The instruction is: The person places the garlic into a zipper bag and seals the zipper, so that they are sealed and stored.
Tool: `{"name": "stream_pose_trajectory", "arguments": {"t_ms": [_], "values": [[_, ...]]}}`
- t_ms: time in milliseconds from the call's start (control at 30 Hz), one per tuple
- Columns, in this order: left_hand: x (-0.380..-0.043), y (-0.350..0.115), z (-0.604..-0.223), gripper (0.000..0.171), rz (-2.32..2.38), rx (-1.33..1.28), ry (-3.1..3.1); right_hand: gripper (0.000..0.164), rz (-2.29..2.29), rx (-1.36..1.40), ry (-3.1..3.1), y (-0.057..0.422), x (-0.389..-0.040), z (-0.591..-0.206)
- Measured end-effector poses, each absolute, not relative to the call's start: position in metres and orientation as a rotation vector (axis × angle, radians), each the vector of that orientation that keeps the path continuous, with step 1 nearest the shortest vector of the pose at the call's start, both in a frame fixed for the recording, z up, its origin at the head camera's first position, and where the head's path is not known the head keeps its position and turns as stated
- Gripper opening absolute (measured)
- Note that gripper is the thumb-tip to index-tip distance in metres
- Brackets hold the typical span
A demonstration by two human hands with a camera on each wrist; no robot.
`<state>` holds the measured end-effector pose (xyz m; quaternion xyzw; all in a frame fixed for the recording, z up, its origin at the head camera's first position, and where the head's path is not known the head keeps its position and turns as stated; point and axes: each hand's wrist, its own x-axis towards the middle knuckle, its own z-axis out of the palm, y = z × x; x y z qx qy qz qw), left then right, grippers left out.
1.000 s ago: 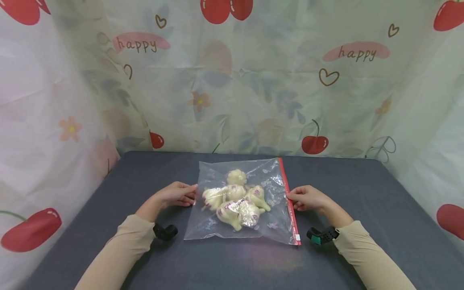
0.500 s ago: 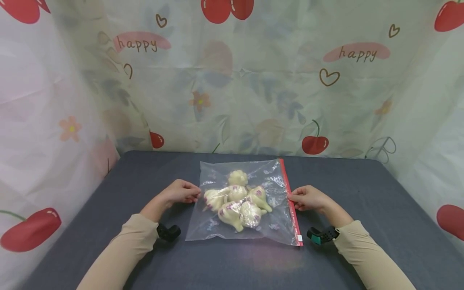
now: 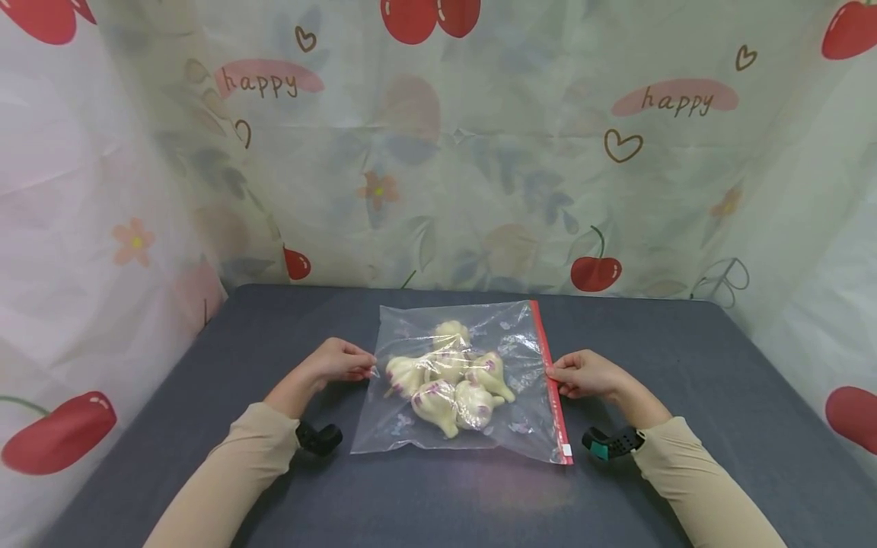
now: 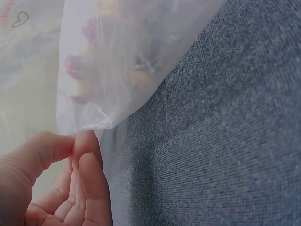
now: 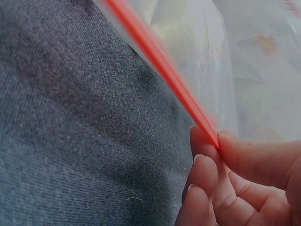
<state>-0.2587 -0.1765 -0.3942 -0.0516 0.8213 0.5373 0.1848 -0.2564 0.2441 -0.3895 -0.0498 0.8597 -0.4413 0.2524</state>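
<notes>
A clear plastic zipper bag [image 3: 390,434] with a red zip edge [image 3: 552,380] lies flat at the middle of the table. Inside it sit several garlic bulbs [image 3: 435,405], whitish with purple marks, some with stalks. My left hand [image 3: 337,361] pinches the bag's left edge; in the left wrist view thumb and forefinger [image 4: 85,143] meet on the bunched film. At the opposite side my right hand [image 3: 581,373] pinches the red zip edge between thumb and fingers, as the right wrist view shows. A white slider [image 3: 566,450] is at the zip's near end.
A dark grey cloth [image 3: 438,502] covers the table. Behind and at both sides hangs a patterned curtain [image 3: 466,190] with cherries and "happy" lettering. A thin looped cord [image 3: 722,280] shows at the back right. Black bands [image 3: 319,439] are on both wrists.
The bag has shifted slightly to the right, with both hands following. The left hand has moved a little up and right, then slightly back left; its pinch stays on the edge.
</notes>
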Motion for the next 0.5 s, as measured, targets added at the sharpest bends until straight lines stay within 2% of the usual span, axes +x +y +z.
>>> {"name": "stream_pose_trajectory", "arguments": {"t_ms": [233,500], "values": [[-0.26,-0.177,-0.3953,0.028,1.508,-0.136,2.305,0.026,-1.197,-0.144,2.324,0.2436,-0.2562,-0.3871],[-0.2586,-0.1826,-0.3971,0.033,1.44,-0.016,2.342,0.032,-1.141,-0.119,2.417,0.2445,-0.2547,-0.3807]]}}
